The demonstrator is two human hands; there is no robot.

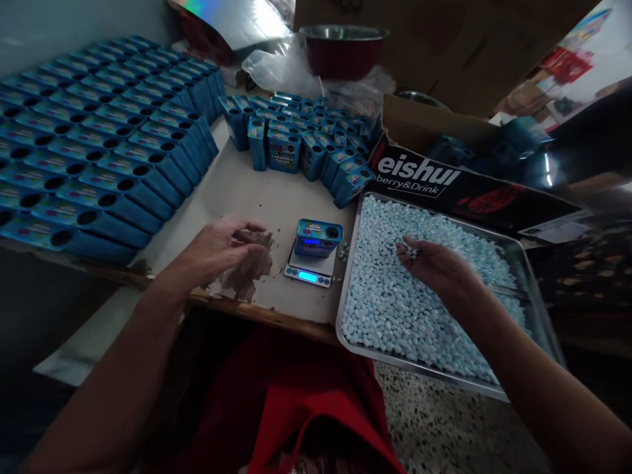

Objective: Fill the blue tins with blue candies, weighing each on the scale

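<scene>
Over the metal tray (538, 316) of pale blue candies (390, 309), my right hand (434, 263) is closed with a few candies between its fingertips. To the left, my left hand (217, 247) hovers above the table with its fingers apart and nothing in them. Between the hands a small digital scale (309, 271) glows blue at its display; its digits are too blurred to read. Upright on its pan stands a blue candy box (320, 238) with a round dark hole in its top. Neither hand touches the box.
Rows of blue boxes (99, 145) fill the left side. More boxes (284, 148) stand in a cluster behind the scale, near a red metal bowl (344, 56). A black-printed carton (464, 178) borders the tray's far edge. Someone's dark sleeve (592, 131) shows at right.
</scene>
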